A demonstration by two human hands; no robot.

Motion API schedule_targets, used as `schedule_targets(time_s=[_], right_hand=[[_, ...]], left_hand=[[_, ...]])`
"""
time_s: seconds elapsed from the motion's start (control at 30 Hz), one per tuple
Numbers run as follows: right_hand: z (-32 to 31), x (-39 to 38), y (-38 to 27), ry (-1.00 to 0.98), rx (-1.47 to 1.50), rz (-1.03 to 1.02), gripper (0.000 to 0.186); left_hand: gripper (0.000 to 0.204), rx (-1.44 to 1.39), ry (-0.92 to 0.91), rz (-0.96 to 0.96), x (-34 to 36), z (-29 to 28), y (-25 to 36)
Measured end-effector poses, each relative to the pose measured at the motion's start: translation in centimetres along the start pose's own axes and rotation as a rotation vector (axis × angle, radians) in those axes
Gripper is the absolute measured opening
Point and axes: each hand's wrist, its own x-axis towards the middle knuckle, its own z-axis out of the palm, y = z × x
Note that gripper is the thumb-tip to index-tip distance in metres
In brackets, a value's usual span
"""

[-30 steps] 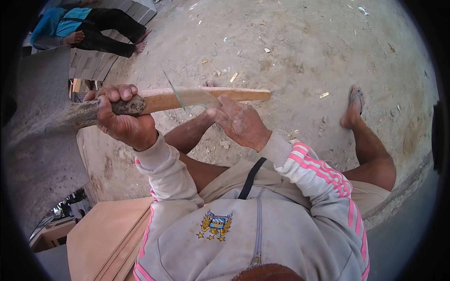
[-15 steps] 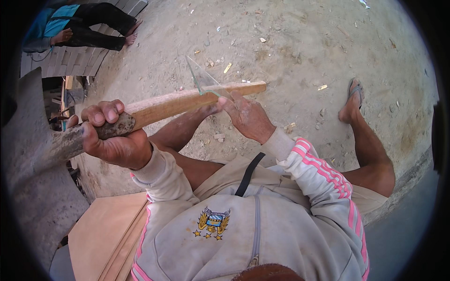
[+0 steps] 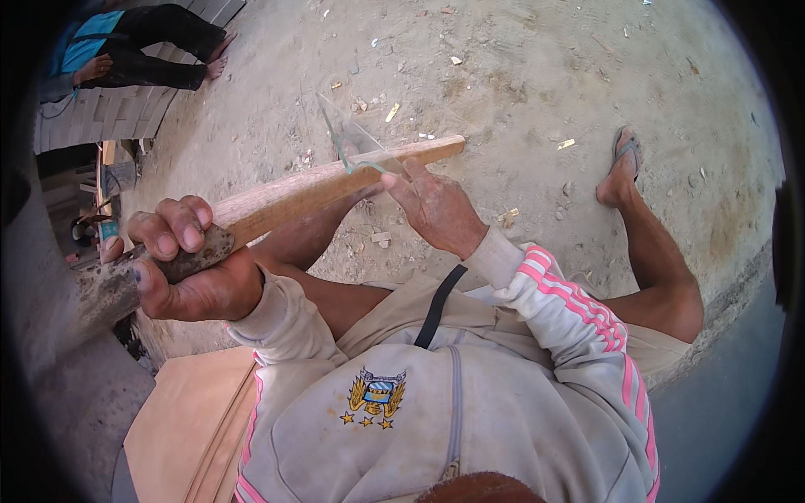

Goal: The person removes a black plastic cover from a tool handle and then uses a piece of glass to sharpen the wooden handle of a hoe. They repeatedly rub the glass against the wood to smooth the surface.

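Observation:
A shovel lies slantwise across me, its broad grey blade [image 3: 50,335] at the far left. From its rough metal socket [image 3: 201,254] a pale wooden handle [image 3: 302,198] runs up to the right, ending in a squared tip. My left hand [image 3: 197,268] is wrapped round the socket, thumb below and fingers above. Pinched in my right hand [image 3: 440,210] is a clear, jagged-edged piece of glass [image 3: 356,138]. Its greenish lower edge rests on the handle, past the middle toward the tip. My right fingers partly hide the glass.
Sandy ground [image 3: 520,109] with small stones and scraps spreads ahead. A seated person [image 3: 159,46] is at the upper left by grey blocks [image 3: 117,113]. Brown boards [image 3: 180,411] lie beside my left side. My sandalled foot [image 3: 622,168] stands to the right.
Both hands, the shovel and the glass appear slightly further left in the picture. The shovel blade looks turned from before. The glass stays against the handle, and both grips are unchanged.

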Motion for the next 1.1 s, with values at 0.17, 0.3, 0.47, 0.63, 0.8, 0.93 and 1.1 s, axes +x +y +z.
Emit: schedule_targets(time_s=[0.17,0.3,0.47,0.63,0.8,0.93,1.1], right_hand=[[1.0,-1.5,-5.1,0.146,-0.014,-0.267,0.052],[0.3,0.3,3.2,0.015,0.009,0.112,0.050],[0.8,-1.8,-3.9,0.145,-0.068,-0.207,0.048],[-1.1,-0.1,-0.1,-0.076,-0.063,0.151,0.052],[0.9,-0.4,2.5,0.031,0.038,0.114,0.050],[0.7,-0.3,-1.7,0.082,0.005,-0.059,0.051],[1.4,0.0,1.6,0.100,0.093,0.095,0.052]], left_hand=[[0.036,0.023,0.050,0.012,-0.7,-0.1,0.8],[0.036,0.035,0.044,0.016,-0.3,0.7,-0.1],[0.034,-0.008,0.024,0.029,-0.5,0.3,0.4],[0.035,0.002,0.021,0.044,-0.2,-0.1,0.0],[0.034,0.016,0.023,0.051,-0.2,-0.1,0.2],[0.028,0.044,0.095,0.037,-0.5,0.7,-0.2],[0.025,0.091,0.111,0.004,-0.4,1.2,0.4]])
